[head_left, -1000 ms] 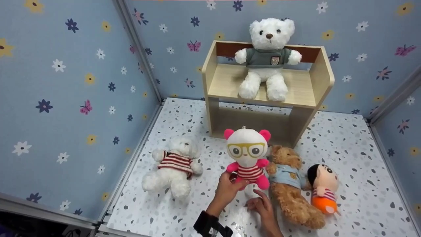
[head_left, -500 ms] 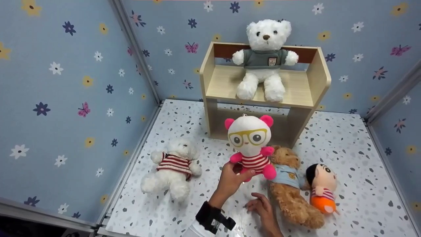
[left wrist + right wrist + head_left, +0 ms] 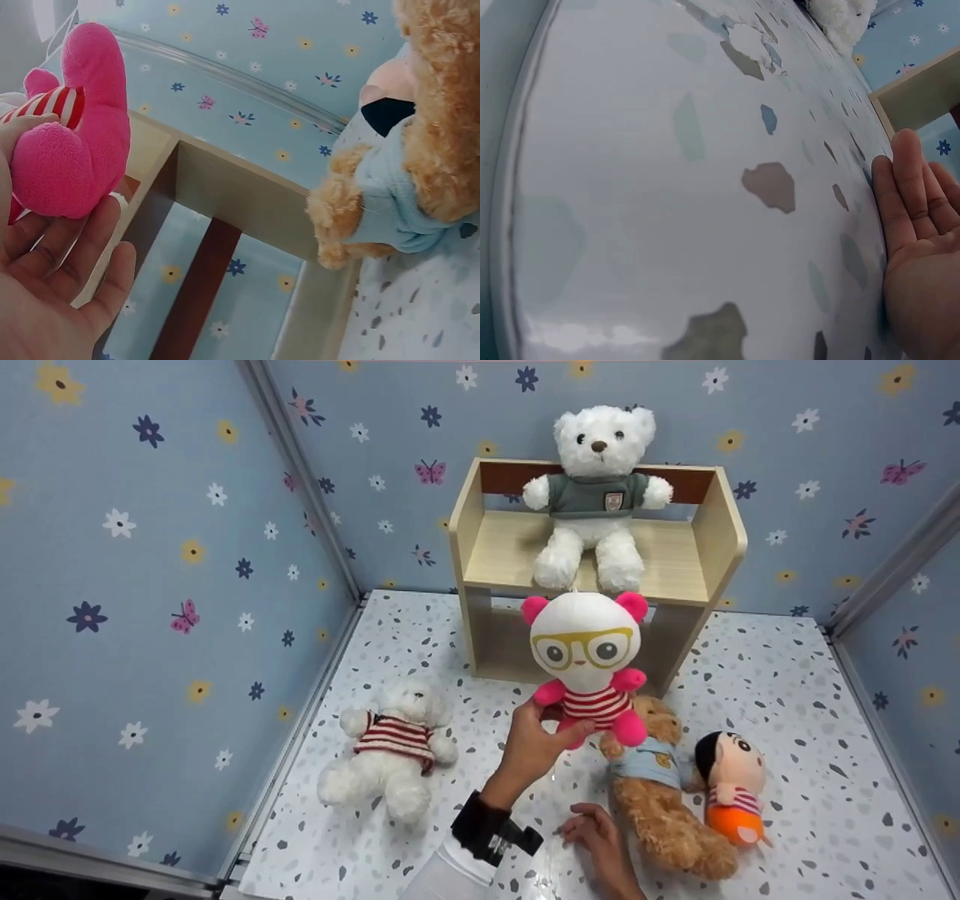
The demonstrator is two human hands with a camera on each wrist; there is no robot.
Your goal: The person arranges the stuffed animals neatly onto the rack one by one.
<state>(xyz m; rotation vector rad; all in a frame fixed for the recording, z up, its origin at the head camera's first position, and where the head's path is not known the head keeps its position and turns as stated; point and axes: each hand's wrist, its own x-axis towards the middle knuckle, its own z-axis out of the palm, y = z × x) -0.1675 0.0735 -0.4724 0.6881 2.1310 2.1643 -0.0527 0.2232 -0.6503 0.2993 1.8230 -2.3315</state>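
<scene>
A pink-and-white toy (image 3: 591,679) with yellow glasses and a striped body was held up by the left hand (image 3: 532,742), its lower part gripped between thumb and fingers, with the thumb laid across the stripes. It was raised above the speckled table (image 3: 292,855) and, in the head view, was seen in front of a wooden shelf (image 3: 671,551), so that much of the lower compartment was hidden. The upper compartment was occupied by a white bear in a green top (image 3: 596,499) — seated upright, its feet set at the front edge, with bare board left on either side. By the toy's lower edge, part of the head of a brown bear (image 3: 649,802) in a blue shirt was covered; that bear was laid on the table in front of the shelf, and a black-haired doll (image 3: 736,787) in orange was placed just beside it. Farther to the left, well apart, a white bear in a striped sweater (image 3: 394,742) was laid face up. The right hand (image 3: 602,844) was rested at the table surface near the brown bear, its fingers loosely extended and nothing held. The whole scene was enclosed by flower-patterned walls (image 3: 142,660).
</scene>
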